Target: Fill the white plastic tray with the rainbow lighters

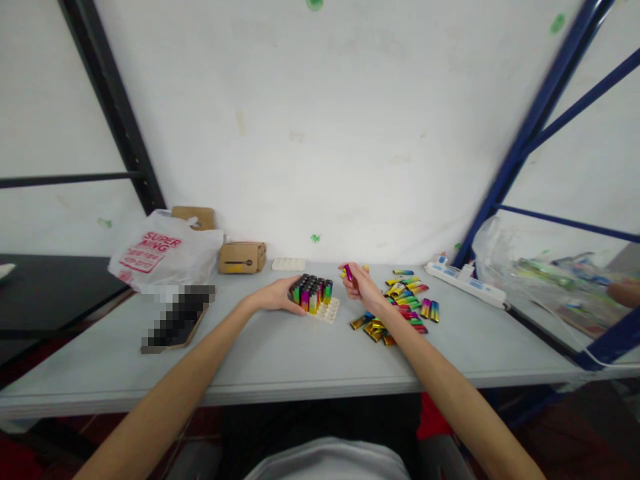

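Note:
A white tray [329,312] with small pockets stands on the table, its front right pockets bare. Several upright lighters [313,293] with dark tops and shiny gradient colours fill the rest of it. My left hand [275,295] is wrapped around the left side of this group, thumb in front, other fingers partly hidden behind. To the right of the tray, my right hand [361,285] is raised a little, closed on a purple lighter [349,272]. Something yellow also shows by its fingertips. Beneath and beyond my right forearm lies a loose pile of lighters [407,301].
A second white tray [289,264] lies by the wall next to a small cardboard box [242,258]. At left are a plastic bag [167,250] and a pixelated dark object [180,317]. A white power strip [467,283] runs along the right, near a blue shelf post [520,147].

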Available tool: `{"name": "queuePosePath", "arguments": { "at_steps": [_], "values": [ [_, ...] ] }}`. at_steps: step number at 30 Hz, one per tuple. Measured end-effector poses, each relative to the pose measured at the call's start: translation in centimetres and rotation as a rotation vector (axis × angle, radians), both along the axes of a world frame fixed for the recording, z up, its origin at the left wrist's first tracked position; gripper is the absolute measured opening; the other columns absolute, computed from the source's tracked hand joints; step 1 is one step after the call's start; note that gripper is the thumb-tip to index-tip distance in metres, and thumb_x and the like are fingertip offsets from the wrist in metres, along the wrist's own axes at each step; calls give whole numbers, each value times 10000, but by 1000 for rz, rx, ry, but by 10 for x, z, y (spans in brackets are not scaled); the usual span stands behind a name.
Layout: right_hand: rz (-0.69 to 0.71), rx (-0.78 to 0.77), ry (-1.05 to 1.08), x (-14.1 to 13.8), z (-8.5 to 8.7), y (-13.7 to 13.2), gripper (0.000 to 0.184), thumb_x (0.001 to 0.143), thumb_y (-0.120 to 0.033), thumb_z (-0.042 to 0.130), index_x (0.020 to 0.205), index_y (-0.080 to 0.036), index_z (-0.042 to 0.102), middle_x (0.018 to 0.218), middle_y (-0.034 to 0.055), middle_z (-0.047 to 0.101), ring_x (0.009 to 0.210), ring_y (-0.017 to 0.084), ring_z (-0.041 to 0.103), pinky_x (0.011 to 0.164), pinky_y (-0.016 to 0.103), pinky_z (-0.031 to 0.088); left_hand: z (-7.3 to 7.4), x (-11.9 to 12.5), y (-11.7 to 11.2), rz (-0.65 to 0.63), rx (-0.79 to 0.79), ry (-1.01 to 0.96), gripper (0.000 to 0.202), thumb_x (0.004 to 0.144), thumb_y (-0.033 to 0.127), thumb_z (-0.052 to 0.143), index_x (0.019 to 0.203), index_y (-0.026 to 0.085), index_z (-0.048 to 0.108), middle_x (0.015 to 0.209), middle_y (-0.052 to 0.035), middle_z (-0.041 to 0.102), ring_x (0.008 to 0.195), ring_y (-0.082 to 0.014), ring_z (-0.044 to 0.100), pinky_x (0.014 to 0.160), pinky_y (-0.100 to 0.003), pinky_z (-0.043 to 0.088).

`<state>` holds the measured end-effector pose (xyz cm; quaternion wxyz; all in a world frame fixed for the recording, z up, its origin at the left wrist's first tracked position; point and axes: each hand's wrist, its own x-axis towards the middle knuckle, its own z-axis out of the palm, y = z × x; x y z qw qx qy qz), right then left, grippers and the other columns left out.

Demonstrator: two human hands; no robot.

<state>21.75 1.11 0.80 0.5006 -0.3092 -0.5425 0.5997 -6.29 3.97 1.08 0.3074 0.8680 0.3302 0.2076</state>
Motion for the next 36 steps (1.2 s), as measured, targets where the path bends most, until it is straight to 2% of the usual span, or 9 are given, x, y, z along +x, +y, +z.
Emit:
{"name": "queuePosePath", "arguments": {
  "at_steps": [4, 7, 11, 14, 17, 21, 25, 29, 36],
  "values": [
    [-58, -138, -84, -4, -4, 3, 543, 864, -716, 446, 665, -211, 419, 510, -102, 198, 402, 55, 106, 381, 194, 69, 1, 6, -4, 49, 41, 7, 859, 586, 547, 850, 1306, 187, 550, 1247, -70, 672, 1111, -300, 627, 978, -393, 490],
    [-178, -155, -161, -7, -6, 3, 485, 899, -592, 413, 598, -225, 315, 478, -92, 197, 388, 59, 102, 367, 200, 73, 3, 7, -6, 65, 55, 11, 845, 582, 550, 850, 1292, 194, 560, 1227, -66, 680, 1087, -299, 637, 951, -388, 504],
    [-289, -116, -210, -9, -8, 4, 406, 900, -476, 369, 580, -232, 322, 446, -72, 247, 366, 73, 145, 344, 208, 105, 4, 7, -7, 48, 26, -3, 844, 588, 545, 849, 1299, 200, 551, 1239, -62, 677, 1091, -291, 641, 943, -379, 511],
    [-298, -83, -209, -8, -9, 4, 404, 894, -488, 393, 589, -229, 345, 451, -72, 259, 371, 72, 151, 347, 208, 110, 5, 7, -8, 48, 14, -5, 857, 585, 542, 850, 1309, 199, 547, 1249, -59, 675, 1112, -293, 634, 962, -383, 506],
    [-258, -79, -152, -7, -8, 6, 473, 887, -612, 414, 621, -220, 414, 468, -85, 232, 377, 68, 135, 363, 212, 112, 6, 8, -8, 41, -5, -8, 865, 588, 538, 851, 1318, 194, 538, 1262, -61, 668, 1135, -296, 623, 984, -388, 499],
    [-131, 74, -107, -5, -7, 8, 582, 838, -760, 435, 789, -198, 579, 550, -58, 372, 408, 84, 299, 401, 233, 260, 5, 8, -8, 17, -26, -29, 865, 604, 528, 848, 1334, 198, 520, 1277, -63, 658, 1150, -290, 616, 999, -389, 493],
    [-170, 261, -253, -1, -3, 7, 530, 845, -722, 515, 886, -203, 617, 679, -13, 540, 550, 126, 505, 536, 260, 426, 3, 7, -6, 34, -5, -14, 872, 591, 531, 853, 1326, 192, 530, 1267, -70, 660, 1135, -291, 619, 1000, -395, 486],
    [-324, 496, -446, 5, 3, 3, 429, 838, -624, 620, 825, -196, 652, 799, 30, 630, 769, 170, 581, 705, 282, 481, -1, 5, -3, 27, 11, -7, 857, 596, 529, 853, 1316, 194, 530, 1277, -68, 651, 1152, -284, 606, 1012, -381, 472],
    [-194, 525, -583, 6, -2, -4, 380, 861, -566, 629, 969, -202, 646, 669, 9, 671, 559, 154, 578, 576, 285, 470, 3, 7, -7, 28, -6, 2, 860, 598, 522, 852, 1323, 196, 524, 1266, -60, 658, 1140, -286, 612, 989, -377, 480]
  ]
}}
